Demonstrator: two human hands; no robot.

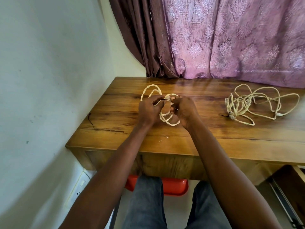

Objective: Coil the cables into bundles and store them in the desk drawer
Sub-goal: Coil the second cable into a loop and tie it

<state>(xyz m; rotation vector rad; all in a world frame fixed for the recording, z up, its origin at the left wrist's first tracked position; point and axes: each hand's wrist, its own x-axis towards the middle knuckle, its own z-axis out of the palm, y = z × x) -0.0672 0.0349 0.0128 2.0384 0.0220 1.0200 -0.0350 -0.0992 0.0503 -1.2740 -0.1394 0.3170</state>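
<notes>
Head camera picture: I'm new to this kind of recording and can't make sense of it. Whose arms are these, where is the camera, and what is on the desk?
There is no machine here. A person wears one wide-angle camera on the head, looking forward and down, so the two arms are their own. The left hand and right hand hold a cream twisted cable coiled in loops over the wooden desk. A thin black tie runs between the fingers; they seem to be fastening the bundle. To the right lies a second cream cable, still loose and tangled. Another black tie lies by the desk's left edge. A pulled-out drawer shows at lower right.
</notes>
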